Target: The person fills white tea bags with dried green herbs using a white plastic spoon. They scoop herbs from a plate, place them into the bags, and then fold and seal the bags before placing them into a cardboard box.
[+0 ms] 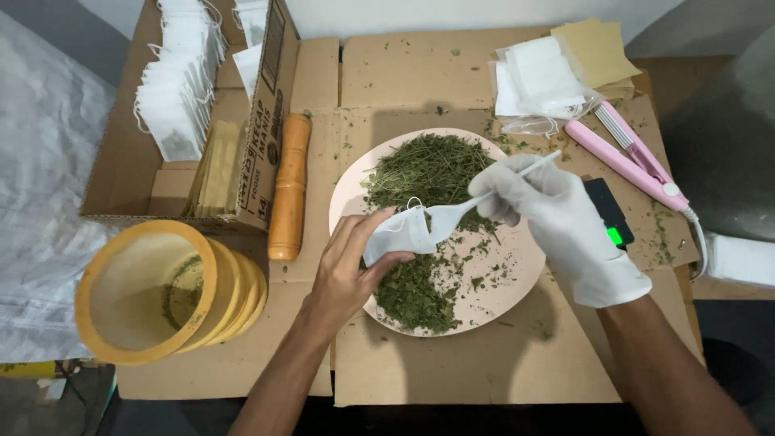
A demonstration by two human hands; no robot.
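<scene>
A surface (476, 363) lined with flattened cardboard carries one pink plate (517, 278) of dried green herbs (428, 169), one orange wooden pestle (288, 187) and one pink sealer (626, 161) (a stack of yellow sieves (153, 295) sits nearby). The bare left hand (347, 266) pinches a white tea bag (395, 236); the gloved right hand (557, 222), its grip closed on a white plastic fork (476, 202), points the tines into the bag's mouth.

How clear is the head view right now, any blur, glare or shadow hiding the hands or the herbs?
Head view: evenly lit, no glare on the pink plate; soft shadows fall below both arms on the cardboard; the left hand holding the white filter bag and the gloved right hand with the white plastic fork look sharp; the dried herbs are crisp; edges bow slightly.
</scene>
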